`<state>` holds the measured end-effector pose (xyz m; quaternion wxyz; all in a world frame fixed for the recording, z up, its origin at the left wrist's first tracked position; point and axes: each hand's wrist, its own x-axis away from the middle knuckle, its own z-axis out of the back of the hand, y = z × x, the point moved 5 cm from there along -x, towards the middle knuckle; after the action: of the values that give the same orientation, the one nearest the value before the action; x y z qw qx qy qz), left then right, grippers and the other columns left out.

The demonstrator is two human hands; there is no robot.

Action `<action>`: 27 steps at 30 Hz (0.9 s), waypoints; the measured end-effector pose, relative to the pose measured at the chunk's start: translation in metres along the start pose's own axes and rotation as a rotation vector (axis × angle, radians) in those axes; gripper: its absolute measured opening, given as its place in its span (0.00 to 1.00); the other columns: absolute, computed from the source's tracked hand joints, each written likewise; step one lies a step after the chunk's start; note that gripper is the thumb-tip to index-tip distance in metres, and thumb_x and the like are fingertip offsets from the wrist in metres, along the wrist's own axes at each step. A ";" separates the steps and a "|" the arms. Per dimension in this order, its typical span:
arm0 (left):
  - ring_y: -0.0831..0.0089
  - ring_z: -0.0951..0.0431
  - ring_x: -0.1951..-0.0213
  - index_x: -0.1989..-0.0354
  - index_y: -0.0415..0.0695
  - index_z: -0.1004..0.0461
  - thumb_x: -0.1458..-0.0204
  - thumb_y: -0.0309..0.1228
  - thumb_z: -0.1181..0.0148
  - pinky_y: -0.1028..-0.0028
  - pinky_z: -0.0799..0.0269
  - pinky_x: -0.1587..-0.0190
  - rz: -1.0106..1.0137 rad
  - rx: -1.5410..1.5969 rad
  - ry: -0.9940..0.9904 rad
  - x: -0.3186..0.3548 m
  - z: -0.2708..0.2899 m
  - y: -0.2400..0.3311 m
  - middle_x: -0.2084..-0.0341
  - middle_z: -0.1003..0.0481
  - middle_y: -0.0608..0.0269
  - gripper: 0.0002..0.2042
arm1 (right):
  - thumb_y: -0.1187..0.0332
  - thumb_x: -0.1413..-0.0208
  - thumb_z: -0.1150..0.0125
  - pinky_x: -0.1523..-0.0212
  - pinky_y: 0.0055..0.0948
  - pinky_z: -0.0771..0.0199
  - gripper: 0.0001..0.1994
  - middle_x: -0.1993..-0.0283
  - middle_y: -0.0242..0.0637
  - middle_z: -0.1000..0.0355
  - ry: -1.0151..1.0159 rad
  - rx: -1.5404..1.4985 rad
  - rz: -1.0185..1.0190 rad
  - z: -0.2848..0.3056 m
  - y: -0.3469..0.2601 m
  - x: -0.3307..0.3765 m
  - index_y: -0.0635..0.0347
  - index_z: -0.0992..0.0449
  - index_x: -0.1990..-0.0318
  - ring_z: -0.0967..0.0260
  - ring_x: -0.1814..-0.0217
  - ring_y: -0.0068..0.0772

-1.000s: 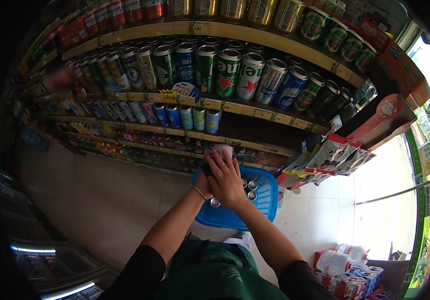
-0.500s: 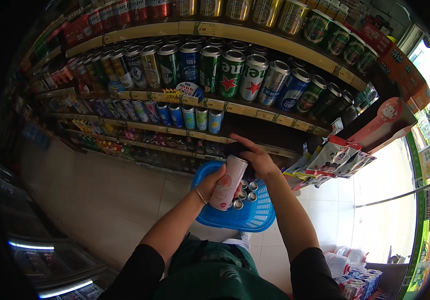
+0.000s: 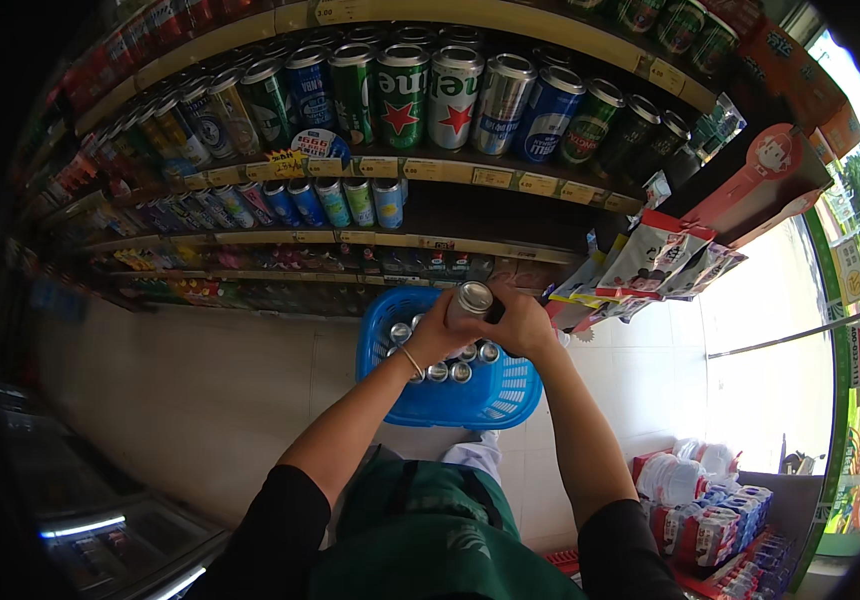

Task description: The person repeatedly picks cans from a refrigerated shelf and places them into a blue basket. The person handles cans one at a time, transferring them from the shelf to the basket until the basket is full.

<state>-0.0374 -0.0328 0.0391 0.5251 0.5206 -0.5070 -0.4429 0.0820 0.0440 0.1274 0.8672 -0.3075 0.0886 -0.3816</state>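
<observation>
Both my hands are wrapped around one silver drink can (image 3: 472,298), which stands upright with its top showing, above a blue plastic basket (image 3: 495,400). My left hand (image 3: 437,332) grips it from the left and my right hand (image 3: 520,322) from the right. Several more silver cans (image 3: 450,372) stand inside the basket just below my hands. The basket sits on the pale tiled floor in front of the shelves.
Store shelves (image 3: 430,168) packed with rows of large and small cans fill the upper view. Snack bags (image 3: 665,255) hang from a rack at the right. Wrapped packs of bottles (image 3: 710,510) stand on the floor at lower right. A glass chest (image 3: 90,520) lies at lower left.
Half a second ago the can was tilted in my hands over the basket; it is upright with both hands closed round it, held slightly higher and further right.
</observation>
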 end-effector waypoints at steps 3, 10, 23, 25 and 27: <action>0.62 0.29 0.45 0.40 0.46 0.41 0.56 0.30 0.28 0.66 0.30 0.45 -0.044 -0.097 -0.002 -0.004 -0.030 -0.033 0.47 0.31 0.54 0.35 | 0.42 0.64 0.31 0.59 0.41 0.24 0.33 0.58 0.45 0.23 -0.001 0.077 -0.129 -0.013 0.035 0.018 0.56 0.27 0.54 0.24 0.57 0.47; 0.56 0.32 0.42 0.38 0.43 0.42 0.57 0.26 0.31 0.63 0.33 0.42 -0.013 -0.381 -0.071 0.009 -0.078 -0.127 0.44 0.34 0.50 0.36 | 0.46 0.62 0.31 0.61 0.44 0.24 0.31 0.58 0.46 0.25 -0.151 0.221 -0.299 -0.085 0.117 0.058 0.56 0.31 0.54 0.24 0.58 0.49; 0.46 0.37 0.42 0.38 0.40 0.42 0.60 0.23 0.39 0.56 0.37 0.42 0.029 -0.552 0.018 0.045 -0.071 -0.268 0.46 0.37 0.45 0.35 | 0.59 0.57 0.34 0.64 0.46 0.24 0.33 0.54 0.43 0.29 -0.208 0.167 -0.421 -0.233 0.218 0.069 0.53 0.38 0.41 0.25 0.58 0.50; 0.45 0.37 0.42 0.40 0.40 0.41 0.62 0.23 0.39 0.56 0.37 0.43 0.002 -0.699 -0.043 0.042 -0.078 -0.265 0.46 0.37 0.44 0.35 | 0.60 0.56 0.35 0.64 0.46 0.24 0.33 0.53 0.44 0.30 -0.225 0.157 -0.434 -0.245 0.228 0.071 0.54 0.40 0.41 0.25 0.58 0.51; 0.44 0.39 0.41 0.38 0.41 0.42 0.62 0.24 0.39 0.55 0.38 0.42 0.063 -0.727 -0.072 0.041 -0.090 -0.255 0.43 0.39 0.44 0.36 | 0.61 0.55 0.36 0.64 0.46 0.24 0.32 0.53 0.45 0.30 -0.200 0.165 -0.460 -0.251 0.238 0.073 0.55 0.40 0.41 0.25 0.58 0.50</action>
<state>0.0720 -0.0810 -0.2073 0.6709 0.2685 -0.3504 -0.5959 0.1798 -0.0017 -0.2097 0.7843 -0.2839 -0.1015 -0.5422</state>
